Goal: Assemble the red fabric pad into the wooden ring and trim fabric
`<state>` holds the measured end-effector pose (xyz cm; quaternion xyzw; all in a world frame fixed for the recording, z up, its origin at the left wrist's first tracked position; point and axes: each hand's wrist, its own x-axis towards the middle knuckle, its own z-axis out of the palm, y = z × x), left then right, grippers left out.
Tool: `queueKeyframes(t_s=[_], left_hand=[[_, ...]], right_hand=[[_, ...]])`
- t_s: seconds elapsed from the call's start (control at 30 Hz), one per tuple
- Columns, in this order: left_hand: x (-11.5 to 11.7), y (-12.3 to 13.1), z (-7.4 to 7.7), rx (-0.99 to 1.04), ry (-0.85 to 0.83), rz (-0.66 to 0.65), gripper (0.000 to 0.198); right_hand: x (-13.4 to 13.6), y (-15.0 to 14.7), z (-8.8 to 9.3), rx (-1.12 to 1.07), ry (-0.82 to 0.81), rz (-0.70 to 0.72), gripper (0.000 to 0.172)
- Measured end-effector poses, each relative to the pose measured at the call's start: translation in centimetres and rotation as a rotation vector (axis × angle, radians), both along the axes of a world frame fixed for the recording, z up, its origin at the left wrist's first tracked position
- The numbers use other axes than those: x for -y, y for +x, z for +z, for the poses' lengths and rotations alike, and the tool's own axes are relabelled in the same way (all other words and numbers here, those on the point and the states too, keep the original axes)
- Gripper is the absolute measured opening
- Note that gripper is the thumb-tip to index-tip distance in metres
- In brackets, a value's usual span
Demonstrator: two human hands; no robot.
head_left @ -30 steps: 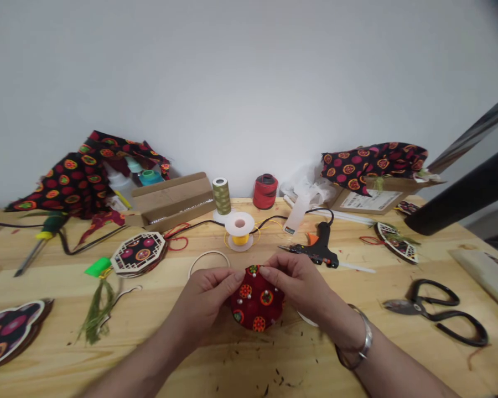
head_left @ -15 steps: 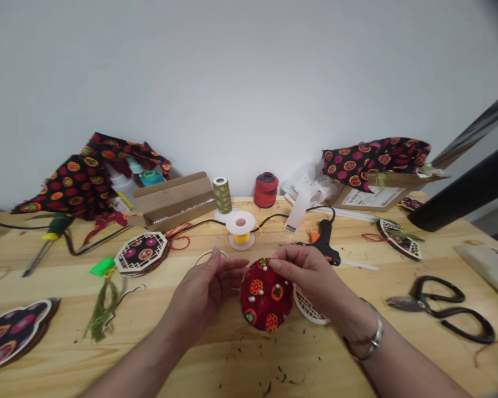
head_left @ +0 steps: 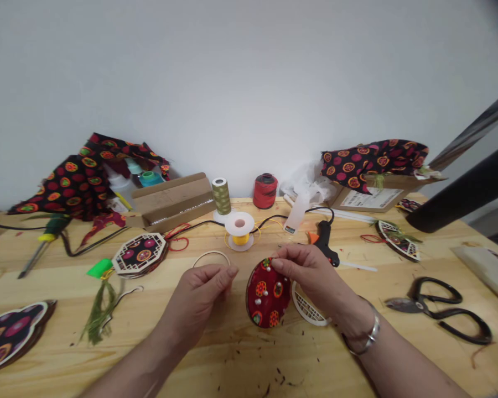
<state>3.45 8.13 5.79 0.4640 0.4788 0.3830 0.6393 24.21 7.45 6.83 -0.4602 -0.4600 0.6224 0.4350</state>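
My right hand pinches the top edge of a round red fabric disc between thumb and fingers. Orange and green flower prints and several small white beads or pin heads show on its face, which is turned partly sideways. To its left, apart from the disc, my left hand is closed with thumb against curled fingers; whatever it may hold is hidden. A thin pale ring lies behind the left hand. Partly covered by my right hand, a white lattice disc rests on the table.
Beyond my hands stand a yellow thread spool, an olive spool and a red spool. A black glue gun lies behind my right hand. Scissors are at right; a patterned octagonal ornament and green tassel at left.
My left hand has drawn away leftward from the disc, and its spread fingers have closed. The disc has turned partly edge-on in my right hand.
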Motion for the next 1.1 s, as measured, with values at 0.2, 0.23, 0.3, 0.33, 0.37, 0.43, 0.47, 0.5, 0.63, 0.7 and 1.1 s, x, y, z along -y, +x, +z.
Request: queueKeyframes(t_s=[0.2,0.23,0.3,0.33,0.37,0.43,0.47,0.5,0.63,0.7,1.1], left_hand=[[0.2,0.3,0.0,0.032,-0.07,-0.126,0.044],[0.2,0.4,0.0,0.035,-0.087,-0.159,0.041],[0.2,0.5,0.1,0.029,-0.111,-0.21,0.036],[0.2,0.5,0.2,0.024,-0.116,-0.223,0.034],[0.2,0.5,0.2,0.018,-0.118,-0.234,0.032],[0.1,0.5,0.1,-0.001,-0.111,-0.253,0.029],[0.2,0.5,0.1,-0.014,-0.104,-0.266,0.029],[0.2,0.4,0.0,-0.029,-0.097,-0.278,0.027],[0.3,0.3,-0.5,-0.075,-0.089,-0.293,0.027],[0.2,0.3,-0.7,-0.08,-0.092,-0.286,0.027],[0.7,0.6,-0.6,-0.082,-0.112,-0.282,0.023]], right_hand=[[0.4,-0.4,0.4,0.126,0.009,0.04,0.028],[0.4,-0.5,0.5,0.15,0.019,0.051,0.026],[0.4,-0.5,0.4,0.21,0.046,0.073,0.024],[0.4,-0.5,0.4,0.241,0.06,0.082,0.022],[0.4,-0.5,0.3,0.267,0.071,0.088,0.021],[0.5,-0.4,0.1,0.304,0.083,0.098,0.019],[0.5,-0.3,0.1,0.311,0.083,0.101,0.018],[0.5,-0.3,0.1,0.32,0.085,0.107,0.017],[0.5,-0.2,-0.1,0.336,0.078,0.143,0.022],[0.4,-0.2,-0.2,0.336,0.083,0.137,0.031],[0.4,-0.7,0.2,0.379,0.103,0.115,0.027]])
